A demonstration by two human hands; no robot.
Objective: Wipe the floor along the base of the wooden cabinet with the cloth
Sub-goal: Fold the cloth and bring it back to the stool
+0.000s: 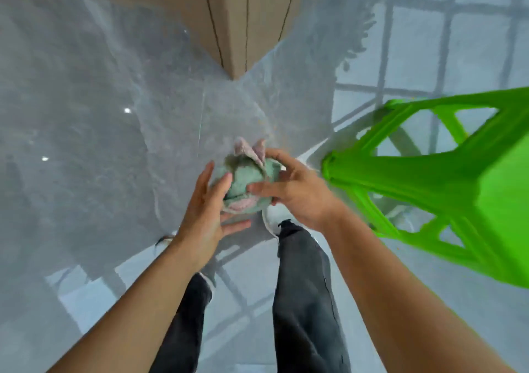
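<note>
A bunched green and pink cloth (246, 181) is held in the air between both hands, well above the floor. My left hand (206, 206) cups it from the left and below, fingers spread along its side. My right hand (292, 186) grips it from the right, thumb and fingers pressed into the fabric. The wooden cabinet (240, 20) stands ahead at the top of the view, its corner reaching the glossy grey floor (114, 101) just beyond the cloth.
A bright green plastic stool (458, 186) stands close on the right, its legs spreading toward my right arm. My legs in dark trousers (303, 287) and a white shoe are below the hands. Window reflections lie on the floor at right.
</note>
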